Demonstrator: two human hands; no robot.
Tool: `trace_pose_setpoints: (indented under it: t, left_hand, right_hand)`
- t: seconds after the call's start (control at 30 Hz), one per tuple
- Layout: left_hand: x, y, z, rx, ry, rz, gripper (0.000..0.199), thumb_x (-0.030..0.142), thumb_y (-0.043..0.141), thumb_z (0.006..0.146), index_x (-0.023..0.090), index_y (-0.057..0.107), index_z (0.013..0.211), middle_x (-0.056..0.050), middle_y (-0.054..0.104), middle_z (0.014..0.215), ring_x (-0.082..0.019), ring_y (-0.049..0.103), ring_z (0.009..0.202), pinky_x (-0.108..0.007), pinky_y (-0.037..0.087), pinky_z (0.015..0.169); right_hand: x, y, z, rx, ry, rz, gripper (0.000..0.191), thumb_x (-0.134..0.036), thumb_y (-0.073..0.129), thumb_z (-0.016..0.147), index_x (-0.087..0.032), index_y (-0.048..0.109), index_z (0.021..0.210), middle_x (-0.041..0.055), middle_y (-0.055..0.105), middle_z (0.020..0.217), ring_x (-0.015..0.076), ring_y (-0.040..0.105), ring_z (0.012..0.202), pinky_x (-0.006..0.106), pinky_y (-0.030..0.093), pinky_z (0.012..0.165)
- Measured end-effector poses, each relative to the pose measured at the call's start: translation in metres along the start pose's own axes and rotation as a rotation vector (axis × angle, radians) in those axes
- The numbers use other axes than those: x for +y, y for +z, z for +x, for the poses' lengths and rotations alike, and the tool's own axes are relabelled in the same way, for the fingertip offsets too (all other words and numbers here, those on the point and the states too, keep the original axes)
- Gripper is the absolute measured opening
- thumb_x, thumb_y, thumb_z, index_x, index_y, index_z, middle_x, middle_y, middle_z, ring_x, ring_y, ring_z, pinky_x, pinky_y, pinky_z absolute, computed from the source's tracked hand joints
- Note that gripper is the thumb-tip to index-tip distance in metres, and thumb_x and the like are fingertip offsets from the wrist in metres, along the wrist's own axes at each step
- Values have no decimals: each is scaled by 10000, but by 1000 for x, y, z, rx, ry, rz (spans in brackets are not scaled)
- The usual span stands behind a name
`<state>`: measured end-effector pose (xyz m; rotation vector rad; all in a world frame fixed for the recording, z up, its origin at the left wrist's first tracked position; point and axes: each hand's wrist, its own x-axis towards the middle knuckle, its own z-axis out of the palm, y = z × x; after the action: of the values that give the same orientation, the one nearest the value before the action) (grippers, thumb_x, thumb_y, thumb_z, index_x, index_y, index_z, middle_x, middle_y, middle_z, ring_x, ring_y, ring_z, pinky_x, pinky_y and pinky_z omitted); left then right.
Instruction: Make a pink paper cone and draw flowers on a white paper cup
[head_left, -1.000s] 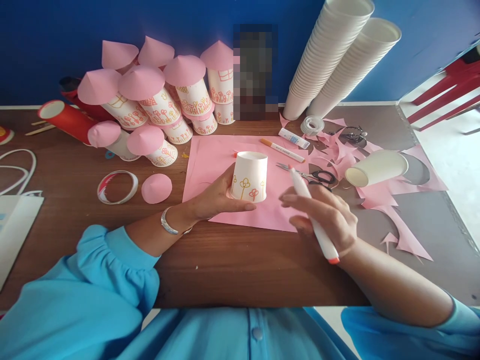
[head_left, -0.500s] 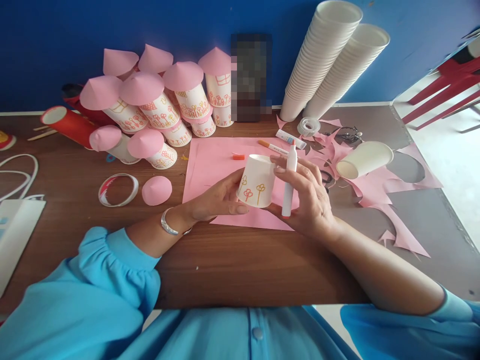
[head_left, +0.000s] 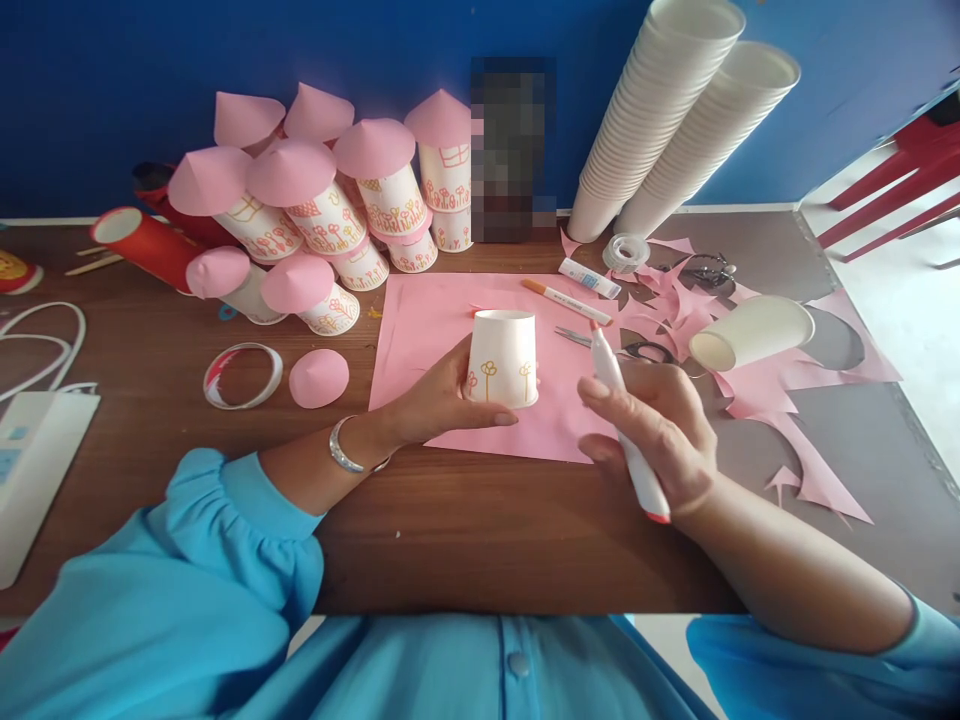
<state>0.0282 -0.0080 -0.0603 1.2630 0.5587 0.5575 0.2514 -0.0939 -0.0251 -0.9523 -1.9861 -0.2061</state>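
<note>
A small white paper cup [head_left: 504, 350] with drawn orange and red flowers is upside down in my left hand [head_left: 442, 400], thumb along its rim. My right hand [head_left: 660, 430] grips a white marker [head_left: 628, 430] with a red end, its uncapped tip pointing up and away, apart from the cup. Below the cup lies a pink paper sheet [head_left: 420, 330]. An orange marker [head_left: 566, 301], a glue stick [head_left: 589, 278] and scissors [head_left: 646, 351] lie beyond my right hand. A pink paper cone [head_left: 319, 379] rests left of the sheet.
Decorated cups with pink cone roofs [head_left: 291, 173] stand at the back left, near a tape ring [head_left: 241, 376]. Two tall cup stacks [head_left: 656, 100] lean at the back right. Pink scraps [head_left: 817, 460], a clear tape roll [head_left: 626, 254] and a cup on its side [head_left: 757, 332] lie right.
My right hand has left the cup and moved right and nearer with the marker, now tilted. The cup has turned in my left hand and stands more upright.
</note>
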Motion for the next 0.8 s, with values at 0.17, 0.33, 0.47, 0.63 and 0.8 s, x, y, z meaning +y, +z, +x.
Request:
trace_pose_setpoints:
  t: [0.17, 0.33, 0.47, 0.63, 0.8]
  left_hand:
    - [2, 1, 2, -5, 6, -35, 638, 277, 914, 682, 186, 561, 1206, -113, 711, 1137, -257, 684, 1043, -382, 552, 869]
    - [5, 3, 3, -7, -5, -54, 604, 272, 919, 674, 185, 557, 1150, -67, 692, 1023, -208, 679, 922, -330, 539, 775]
    - [6, 3, 2, -16, -8, -41, 587, 279, 914, 682, 192, 546, 1131, -56, 686, 999, -198, 664, 904, -315, 527, 751]
    - [8, 4, 2, -20, -17, -25, 574, 267, 912, 686, 182, 541, 1115, -47, 664, 996, -176, 643, 891, -299, 521, 745]
    - [7, 4, 2, -21, -16, -14, 590, 286, 914, 681, 189, 531, 1119, -46, 657, 996, -181, 636, 889, -303, 518, 738]
  right_hand:
    - [-11, -7, 7, -96, -64, 185, 259, -163, 520, 986, -117, 608, 1225, 26, 614, 716, 155, 612, 592, 284, 514, 507]
    - [-15, 3, 6, -97, -87, 208, 236, -96, 623, 882, -134, 571, 1109, 18, 653, 700, 154, 634, 581, 279, 537, 497]
    - [-14, 5, 4, -93, -129, 150, 175, -78, 633, 873, -125, 593, 1036, 46, 667, 714, 158, 635, 592, 291, 545, 498]
    - [-15, 5, 4, -141, -116, 164, 156, -59, 630, 870, -129, 593, 1005, 35, 669, 703, 150, 641, 588, 285, 556, 503]
    - [-15, 5, 4, -142, -97, 158, 157, -55, 616, 882, -138, 588, 1012, 26, 663, 696, 151, 649, 592, 280, 555, 503]
